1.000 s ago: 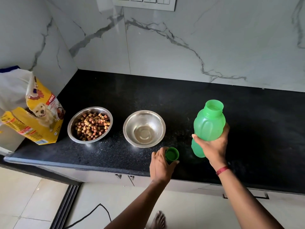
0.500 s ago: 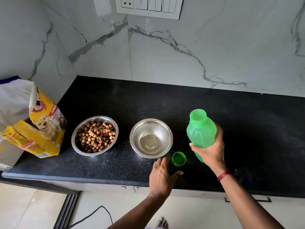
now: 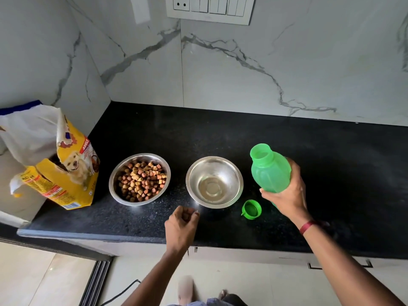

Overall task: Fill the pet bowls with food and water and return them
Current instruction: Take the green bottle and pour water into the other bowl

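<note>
Two steel bowls stand side by side on the black counter [image 3: 331,164]. The left bowl [image 3: 139,179] holds brown kibble. The right bowl [image 3: 214,181] has a thin layer of water at its bottom. My right hand [image 3: 287,193] grips a green plastic bottle [image 3: 269,167], uncapped and tilted slightly toward the right bowl. Its green cap [image 3: 251,209] lies open side up on the counter between the bowl and my right hand. In front of the right bowl, my left hand [image 3: 181,227] hovers with loosely curled fingers and holds nothing.
An opened yellow pet food bag [image 3: 59,173] stands at the counter's left end against the marble wall. A switch panel [image 3: 209,7] is on the back wall. The counter's front edge runs just below my left hand, with floor and a black cable [image 3: 123,292] beneath.
My left hand set the green cap down on the counter and drew back to the left, curling its fingers. The bottle moved a little closer to the right bowl.
</note>
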